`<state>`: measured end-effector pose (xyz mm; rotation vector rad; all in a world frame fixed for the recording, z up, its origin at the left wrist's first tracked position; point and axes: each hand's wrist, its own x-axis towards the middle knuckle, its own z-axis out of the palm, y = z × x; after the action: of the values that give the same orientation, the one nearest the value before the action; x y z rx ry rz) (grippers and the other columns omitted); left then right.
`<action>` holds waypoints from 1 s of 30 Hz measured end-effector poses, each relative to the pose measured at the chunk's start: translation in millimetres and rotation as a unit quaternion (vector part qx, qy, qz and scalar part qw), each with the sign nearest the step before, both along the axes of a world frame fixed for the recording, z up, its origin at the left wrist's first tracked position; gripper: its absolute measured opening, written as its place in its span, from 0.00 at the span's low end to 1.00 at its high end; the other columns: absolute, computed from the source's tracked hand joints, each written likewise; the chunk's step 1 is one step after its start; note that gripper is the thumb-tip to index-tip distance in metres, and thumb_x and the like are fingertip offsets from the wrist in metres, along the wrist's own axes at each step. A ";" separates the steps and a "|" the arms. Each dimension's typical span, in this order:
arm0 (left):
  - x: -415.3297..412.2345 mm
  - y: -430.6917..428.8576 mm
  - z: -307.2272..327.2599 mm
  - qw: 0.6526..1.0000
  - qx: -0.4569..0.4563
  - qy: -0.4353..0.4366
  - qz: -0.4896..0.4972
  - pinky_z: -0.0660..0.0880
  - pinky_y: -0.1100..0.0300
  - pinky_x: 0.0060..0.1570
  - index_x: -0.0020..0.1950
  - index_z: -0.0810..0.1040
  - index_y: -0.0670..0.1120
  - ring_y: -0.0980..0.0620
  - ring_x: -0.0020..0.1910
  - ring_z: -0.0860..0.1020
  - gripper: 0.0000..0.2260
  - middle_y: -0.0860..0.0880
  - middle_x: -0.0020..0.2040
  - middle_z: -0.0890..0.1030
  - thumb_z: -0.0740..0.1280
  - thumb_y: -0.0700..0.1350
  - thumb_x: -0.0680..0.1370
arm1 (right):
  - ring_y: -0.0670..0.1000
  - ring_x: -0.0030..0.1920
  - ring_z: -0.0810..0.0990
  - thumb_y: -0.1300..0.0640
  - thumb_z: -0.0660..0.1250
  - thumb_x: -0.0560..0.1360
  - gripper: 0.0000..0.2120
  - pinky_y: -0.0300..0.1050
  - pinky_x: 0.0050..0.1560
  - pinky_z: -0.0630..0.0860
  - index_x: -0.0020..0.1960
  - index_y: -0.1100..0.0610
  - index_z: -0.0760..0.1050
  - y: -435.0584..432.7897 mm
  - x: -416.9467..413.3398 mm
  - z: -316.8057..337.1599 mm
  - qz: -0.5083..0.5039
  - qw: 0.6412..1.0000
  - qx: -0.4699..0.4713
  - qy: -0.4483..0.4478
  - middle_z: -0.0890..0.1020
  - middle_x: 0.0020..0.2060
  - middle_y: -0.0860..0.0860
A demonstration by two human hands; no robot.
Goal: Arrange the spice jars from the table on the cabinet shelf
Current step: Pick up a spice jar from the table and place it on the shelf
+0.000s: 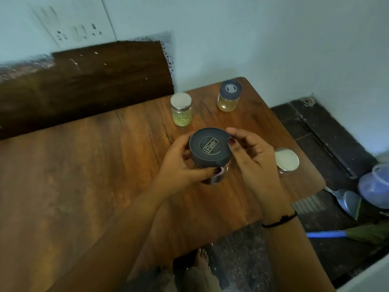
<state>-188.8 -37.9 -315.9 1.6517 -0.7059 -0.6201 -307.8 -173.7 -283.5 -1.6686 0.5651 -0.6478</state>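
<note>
A clear jar (211, 163) with a wide dark grey lid (210, 146) is sitting in the middle of the frame, just above the wooden table (84, 175). The lid is showing a raised round emblem with lettering, and the glass below it is looking dark — what is inside cannot be made out.

The left hand (181, 163) is wrapping around the left side of the jar, fingers curled partway closed, with the thumb (210, 171) pressing across the front of the glass just under the lid. The right hand (250, 157) is curling against the right side, its thumb lying on the lid's right edge and its fingertips touching the rim at the upper right. Both hands are gripping the same jar. Whether its base is resting on the table or hanging just off it cannot be told.

Three more jars are standing on the table. One with a silver lid and yellow-green contents (181, 109) is sitting above the hands; another with a grey lid and amber contents (229, 95) is standing toward the upper right, near the table's far corner. A third, silver-lidded (286, 160), is standing just right of the right hand, close to the table edge — partly hidden by it.
</note>
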 end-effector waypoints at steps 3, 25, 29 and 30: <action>11.2 10.6 26.8 1.000 -0.016 -0.001 0.018 0.77 0.57 0.62 0.66 0.72 0.51 0.56 0.63 0.77 0.36 0.54 0.63 0.78 0.82 0.47 0.61 | 0.42 0.59 0.80 0.64 0.60 0.80 0.14 0.35 0.56 0.77 0.64 0.61 0.75 9.9 13.2 20.6 0.021 0.999 0.007 -0.039 0.81 0.57 0.46; 65.7 65.0 186.9 0.964 -0.255 -0.006 0.077 0.79 0.61 0.49 0.67 0.72 0.38 0.48 0.57 0.82 0.40 0.46 0.58 0.83 0.75 0.64 0.66 | 0.49 0.62 0.79 0.50 0.68 0.76 0.23 0.43 0.58 0.79 0.69 0.55 0.71 69.3 77.1 127.6 0.184 0.972 0.028 -0.141 0.81 0.60 0.48; 71.9 69.6 204.2 0.963 -0.251 -0.038 0.092 0.80 0.61 0.48 0.65 0.75 0.43 0.47 0.55 0.83 0.34 0.46 0.55 0.84 0.73 0.63 0.67 | 0.51 0.62 0.80 0.43 0.75 0.67 0.36 0.45 0.56 0.79 0.70 0.55 0.68 78.6 86.9 143.3 0.213 0.964 0.029 -0.156 0.79 0.63 0.50; 74.0 70.3 207.5 0.962 -0.254 -0.046 0.093 0.80 0.60 0.48 0.65 0.75 0.43 0.47 0.54 0.83 0.30 0.46 0.55 0.84 0.71 0.60 0.69 | 0.52 0.62 0.80 0.44 0.76 0.66 0.38 0.46 0.57 0.79 0.71 0.56 0.67 81.1 89.5 146.2 0.217 0.962 0.032 -0.163 0.79 0.63 0.50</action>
<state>-114.8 32.4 -108.4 1.2522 -0.6963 -0.2007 -218.3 -92.7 -137.3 -1.5161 -0.0213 -0.5546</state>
